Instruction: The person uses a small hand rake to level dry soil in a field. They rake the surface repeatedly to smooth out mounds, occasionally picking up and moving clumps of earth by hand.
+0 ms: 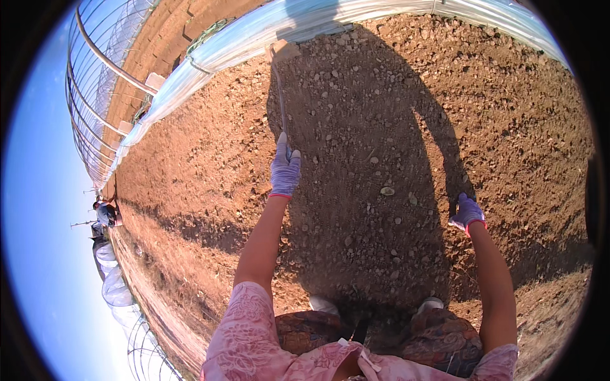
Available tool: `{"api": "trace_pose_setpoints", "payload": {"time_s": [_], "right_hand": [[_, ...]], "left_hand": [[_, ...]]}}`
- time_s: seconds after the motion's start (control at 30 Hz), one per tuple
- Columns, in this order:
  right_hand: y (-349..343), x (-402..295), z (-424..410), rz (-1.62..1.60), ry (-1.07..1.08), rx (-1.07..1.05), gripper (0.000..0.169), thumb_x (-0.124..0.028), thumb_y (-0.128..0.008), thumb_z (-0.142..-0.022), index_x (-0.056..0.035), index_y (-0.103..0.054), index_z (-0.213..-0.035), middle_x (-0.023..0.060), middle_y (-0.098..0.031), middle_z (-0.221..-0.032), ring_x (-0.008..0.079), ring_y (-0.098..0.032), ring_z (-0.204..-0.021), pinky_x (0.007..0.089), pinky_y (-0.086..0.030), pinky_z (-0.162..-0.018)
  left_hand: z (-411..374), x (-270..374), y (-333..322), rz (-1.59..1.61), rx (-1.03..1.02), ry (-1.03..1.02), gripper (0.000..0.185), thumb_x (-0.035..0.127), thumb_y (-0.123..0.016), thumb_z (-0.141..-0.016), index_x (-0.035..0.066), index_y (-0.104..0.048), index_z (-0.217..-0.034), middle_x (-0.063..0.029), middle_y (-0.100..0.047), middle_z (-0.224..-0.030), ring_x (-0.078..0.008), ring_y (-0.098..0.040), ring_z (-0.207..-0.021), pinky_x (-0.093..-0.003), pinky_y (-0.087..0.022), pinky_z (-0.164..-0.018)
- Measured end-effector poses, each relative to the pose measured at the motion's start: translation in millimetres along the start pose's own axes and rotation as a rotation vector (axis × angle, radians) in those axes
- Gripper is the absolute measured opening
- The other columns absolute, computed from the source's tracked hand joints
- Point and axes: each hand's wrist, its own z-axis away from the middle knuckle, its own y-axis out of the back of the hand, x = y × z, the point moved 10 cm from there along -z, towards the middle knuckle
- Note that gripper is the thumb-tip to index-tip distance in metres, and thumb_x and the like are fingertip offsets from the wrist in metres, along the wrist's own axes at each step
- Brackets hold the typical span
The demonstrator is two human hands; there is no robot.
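My left hand, in a purple-and-white knit glove with a red cuff, is closed around the grip of a hand hoe. The hoe's slim metal shaft runs forward from the fingers. Its pale, soil-coloured blade lies at the edge of the soil, close to the plastic film. My right hand, gloved alike, hovers low over the soil with thumb and fingers apart; I see nothing held in it. Loose, cloddy brown soil with small stones spreads between and beyond both hands, largely in my own shadow.
Clear plastic film forms a low, bunched border along the far side, tied with cord. Bare greenhouse hoops rise at upper left. Another person is far off at the left. My shoes stand on the near soil.
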Motion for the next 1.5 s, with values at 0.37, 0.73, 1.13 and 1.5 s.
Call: {"api": "trace_pose_setpoints", "payload": {"time_s": [0.37,0.73,1.13,1.5], "right_hand": [[-2,4,-5,0.023,0.015,0.050,0.079,-0.028,-0.077,-0.059,-0.0035,-0.038,-0.123,0.0175,-0.052,-0.115,0.0304,-0.052,-0.108,0.0369,-0.045,-0.089],[1,12,-1,0.019,-0.005,0.049,0.080,-0.027,-0.076,-0.061,-0.0030,-0.036,-0.126,0.0179,-0.054,-0.115,0.0311,-0.053,-0.107,0.0366,-0.046,-0.088],[1,4,0,0.033,0.014,0.020,0.075,-0.026,-0.076,-0.063,-0.0052,-0.038,-0.124,0.0158,-0.055,-0.113,0.0296,-0.055,-0.104,0.0378,-0.048,-0.085],[0,13,0,0.008,0.009,0.029,0.072,-0.026,-0.076,-0.061,-0.0047,-0.040,-0.120,0.0150,-0.058,-0.108,0.0294,-0.056,-0.103,0.0371,-0.048,-0.085]], "left_hand": [[-55,21,-31,-0.014,-0.616,0.728,0.049,0.018,-0.049,-0.087,0.020,-0.035,-0.134,-0.0017,-0.053,-0.061,-0.0095,-0.044,-0.036,-0.0246,-0.033,-0.029],[-49,64,-50,0.170,-0.582,0.692,0.050,0.020,-0.049,-0.087,0.019,-0.034,-0.134,-0.0018,-0.052,-0.061,-0.0092,-0.045,-0.037,-0.0253,-0.035,-0.031],[-13,79,-96,0.156,-0.596,0.678,0.046,0.020,-0.049,-0.088,0.017,-0.037,-0.132,-0.0003,-0.049,-0.058,-0.0090,-0.042,-0.034,-0.0245,-0.034,-0.030],[-3,151,-138,0.152,-0.808,0.570,0.048,0.021,-0.050,-0.087,0.018,-0.036,-0.133,-0.0016,-0.050,-0.062,-0.0083,-0.042,-0.037,-0.0231,-0.035,-0.032]]}}
